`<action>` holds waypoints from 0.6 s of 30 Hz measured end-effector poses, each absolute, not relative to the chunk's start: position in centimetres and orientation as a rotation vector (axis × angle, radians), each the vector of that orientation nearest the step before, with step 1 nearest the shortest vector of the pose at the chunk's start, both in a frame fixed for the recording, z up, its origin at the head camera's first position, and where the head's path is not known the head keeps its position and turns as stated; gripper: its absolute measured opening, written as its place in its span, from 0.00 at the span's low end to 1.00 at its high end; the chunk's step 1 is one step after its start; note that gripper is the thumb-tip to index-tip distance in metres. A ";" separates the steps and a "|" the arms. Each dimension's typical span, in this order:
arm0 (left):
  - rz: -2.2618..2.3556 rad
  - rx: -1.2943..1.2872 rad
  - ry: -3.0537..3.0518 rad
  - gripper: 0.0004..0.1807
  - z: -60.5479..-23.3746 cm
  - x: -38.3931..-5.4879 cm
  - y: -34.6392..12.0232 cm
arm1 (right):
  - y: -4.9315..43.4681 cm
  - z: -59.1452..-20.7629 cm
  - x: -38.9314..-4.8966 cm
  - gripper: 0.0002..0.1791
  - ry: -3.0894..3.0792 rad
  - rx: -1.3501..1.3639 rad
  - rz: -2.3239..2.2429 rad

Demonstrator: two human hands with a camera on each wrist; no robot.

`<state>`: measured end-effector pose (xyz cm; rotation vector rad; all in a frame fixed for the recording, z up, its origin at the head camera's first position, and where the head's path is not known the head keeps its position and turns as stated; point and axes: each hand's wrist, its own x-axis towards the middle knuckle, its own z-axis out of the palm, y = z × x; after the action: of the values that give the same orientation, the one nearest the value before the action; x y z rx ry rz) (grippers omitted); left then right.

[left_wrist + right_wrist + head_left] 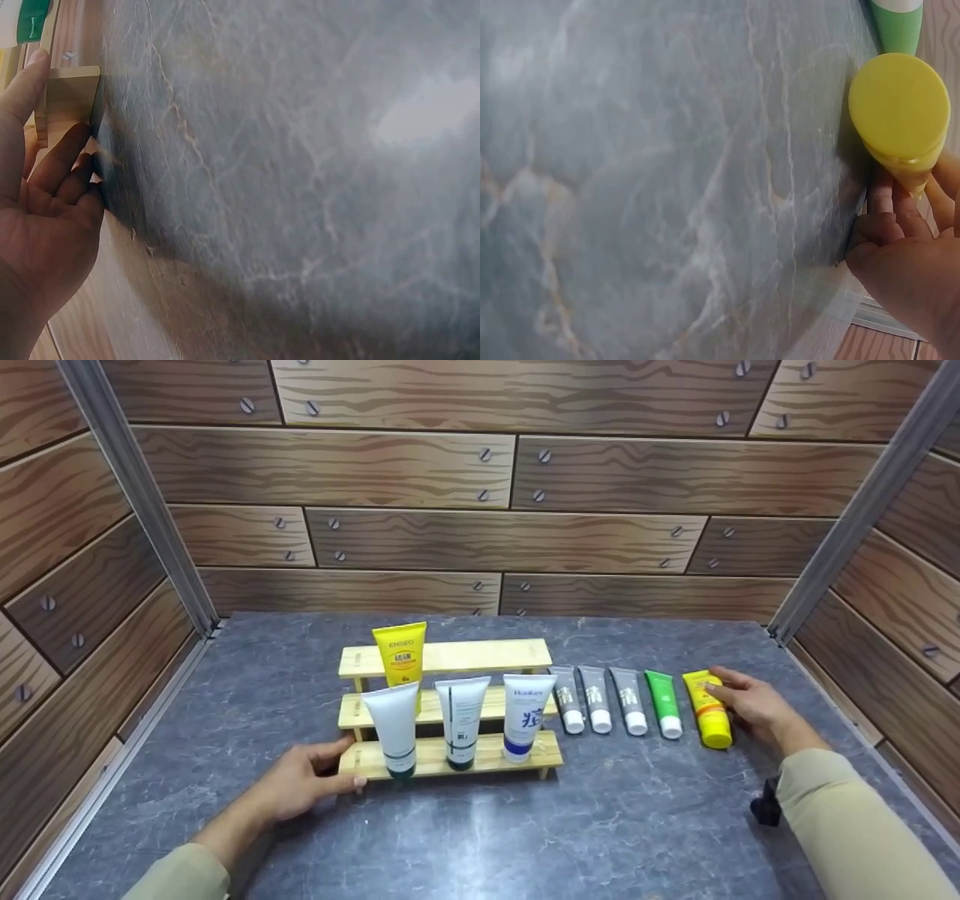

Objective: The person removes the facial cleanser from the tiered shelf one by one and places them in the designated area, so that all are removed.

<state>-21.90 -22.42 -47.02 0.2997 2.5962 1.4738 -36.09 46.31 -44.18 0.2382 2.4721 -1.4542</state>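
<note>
A three-step wooden display rack (480,756) stands on the grey marbled table. My left hand (300,780) grips the left end of its lowest step, thumb at the front edge and fingers behind. On that step three tubes stand on their caps: a plain white tube (391,727), a white tube with a dark stripe (461,720) and a white and blue tube (527,716). Higher up stands a yellow tube (400,656). My right hand (761,709) pinches a second yellow tube (711,712) lying at the right; its round cap (900,105) faces the right wrist camera.
Between the rack and my right hand lie a green tube (662,701) and three grey tubes (630,701) in a row, white caps toward me. Wood-patterned panels (480,540) enclose the table at the back and sides. A black object (766,802) sits by my right sleeve.
</note>
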 end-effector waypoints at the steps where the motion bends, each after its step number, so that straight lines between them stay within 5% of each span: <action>1: 1.474 0.297 2.595 0.44 -47.0 -21.9 -22.4 | 46.3 -44.2 -36.0 0.42 2.466 0.244 -1.460; 18: 1.492 0.315 2.573 0.43 -46.8 -21.6 -22.3 | 46.0 -44.6 -35.8 0.44 2.466 0.232 -1.429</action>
<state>-21.60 -22.35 -46.83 0.3149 2.5733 1.4924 -35.76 45.95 -44.64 0.2319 2.4662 -1.4289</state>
